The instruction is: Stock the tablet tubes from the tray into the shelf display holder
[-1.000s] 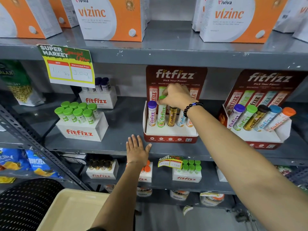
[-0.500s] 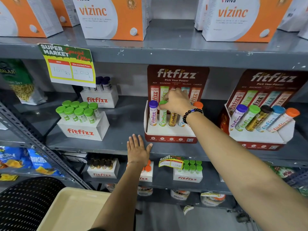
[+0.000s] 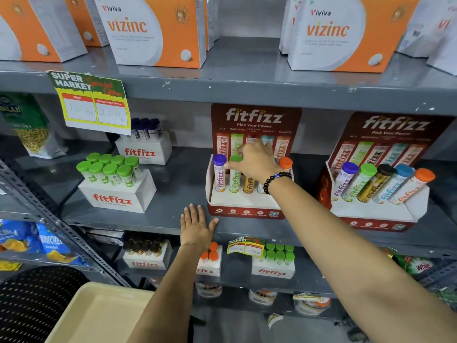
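The red-and-white fitfizz display holder (image 3: pixel 244 203) stands on the middle shelf with a row of upright tubes: purple-capped (image 3: pixel 219 174), green-capped (image 3: pixel 234 179), gold (image 3: pixel 248 185) and orange-capped (image 3: pixel 285 162). My right hand (image 3: pixel 254 159) is curled over the top of the gold tube, hiding its cap and most of the tube beside it; my thumb touches the green cap. My left hand (image 3: pixel 196 227) lies flat, fingers spread, on the shelf's front edge just left of the holder. The beige tray (image 3: pixel 99 315) sits at the bottom left; its visible part holds nothing.
A second filled fitfizz holder (image 3: pixel 371 211) stands to the right. A white box of green-capped tubes (image 3: pixel 116 194) stands to the left, another white box (image 3: pixel 146 151) behind it. Vizinc cartons (image 3: pixel 153 33) fill the shelf above. A black perforated seat (image 3: pixel 32 300) is beside the tray.
My right hand has sunk lower over the gold tube, which sits deeper in the holder, and the orange cap has come into sight. My left hand stays flat on the shelf edge.
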